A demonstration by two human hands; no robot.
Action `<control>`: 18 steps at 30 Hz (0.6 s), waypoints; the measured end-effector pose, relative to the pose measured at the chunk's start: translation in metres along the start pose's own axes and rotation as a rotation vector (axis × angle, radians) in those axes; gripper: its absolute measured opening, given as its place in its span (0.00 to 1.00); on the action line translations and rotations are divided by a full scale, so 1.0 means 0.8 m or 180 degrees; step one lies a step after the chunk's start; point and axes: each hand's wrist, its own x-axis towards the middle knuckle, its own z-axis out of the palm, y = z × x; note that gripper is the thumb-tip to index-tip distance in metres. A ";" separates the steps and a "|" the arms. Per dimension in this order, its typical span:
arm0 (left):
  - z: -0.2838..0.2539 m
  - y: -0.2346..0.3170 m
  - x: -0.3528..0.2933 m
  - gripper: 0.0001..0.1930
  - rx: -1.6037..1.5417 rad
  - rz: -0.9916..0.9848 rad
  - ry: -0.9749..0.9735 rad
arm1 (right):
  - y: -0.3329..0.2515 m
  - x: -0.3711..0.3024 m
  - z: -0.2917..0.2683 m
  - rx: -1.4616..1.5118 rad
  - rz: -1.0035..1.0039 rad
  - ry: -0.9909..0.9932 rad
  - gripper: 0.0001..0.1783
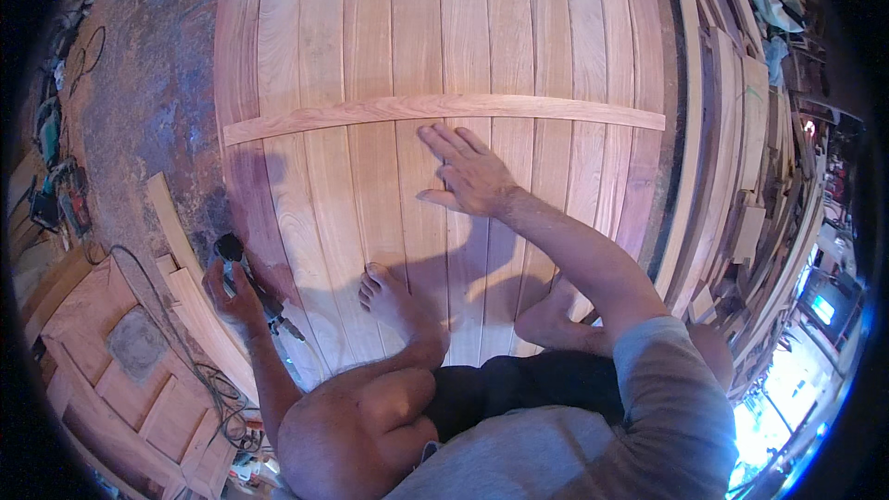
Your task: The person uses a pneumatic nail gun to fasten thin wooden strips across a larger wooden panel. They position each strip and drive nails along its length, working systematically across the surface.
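My right hand (468, 169) lies palm down on the wooden plank panel (324, 37), fingers stretched out and the thumb apart. Its fingertips are just short of a thin, pale wooden strip (444, 108) that runs crosswise over the boards. At the panel's left edge my left hand (233, 294) is closed around a dark power tool (270, 306). A round black end sticks up past the fingers, and a slim metal fitting points back toward my knee. The tool's exact kind is hard to make out, and the hand hides part of it.
My bare feet (394, 301) rest on the panel. Long boards (694, 176) are stacked along the right side. At the left lie a framed wooden panel (130, 361), loose pieces of wood (171, 222), a dark cable (167, 315) and green power tools (46, 190).
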 end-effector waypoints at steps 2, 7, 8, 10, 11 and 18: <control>0.007 0.004 -0.003 0.18 -0.0194 -0.0308 0.0036 | 0.012 -0.019 -0.011 -0.0142 0.0072 -0.0112 0.34; 0.013 0.008 -0.013 0.19 0.0262 -0.0509 -0.0061 | 0.032 -0.071 -0.038 -0.0095 -0.0076 -0.0307 0.26; 0.014 0.010 -0.013 0.21 0.0234 -0.0247 -0.0017 | 0.041 -0.078 -0.048 -0.0267 -0.0233 -0.0118 0.23; 0.019 0.015 -0.016 0.23 0.0164 -0.0013 0.0067 | 0.063 -0.086 -0.070 -0.0520 -0.0463 0.0141 0.21; 0.023 0.016 -0.018 0.25 0.0186 0.0101 -0.0171 | 0.077 -0.084 -0.082 -0.0500 -0.0212 0.0173 0.21; 0.022 0.020 -0.050 0.34 0.0186 -0.0791 -0.0731 | 0.108 -0.072 -0.137 0.1194 0.1905 0.0550 0.30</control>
